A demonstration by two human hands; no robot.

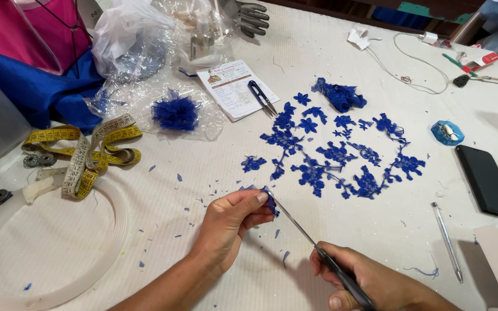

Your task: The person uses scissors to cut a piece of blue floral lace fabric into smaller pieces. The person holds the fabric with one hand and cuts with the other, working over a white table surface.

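You are trimming: your left hand pinches a blue lace piece, your right hand grips the scissors, so keep the blades tight along the motif's edge.

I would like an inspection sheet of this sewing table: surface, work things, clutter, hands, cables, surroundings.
Surface: white table strewn with small blue scraps.
Work things: blue lace piece pinched in left hand, scissors cutting at it; blue lace appliques laid out beyond.
Clutter: yellow tape measure, thread snips on paper sheet, pen, black phone, plastic bags, white hoop.
Hands: left hand holds lace; right hand grips scissors.
Cables: white cable at far edge.
Surroundings: blue fabric, pink fabric far left.
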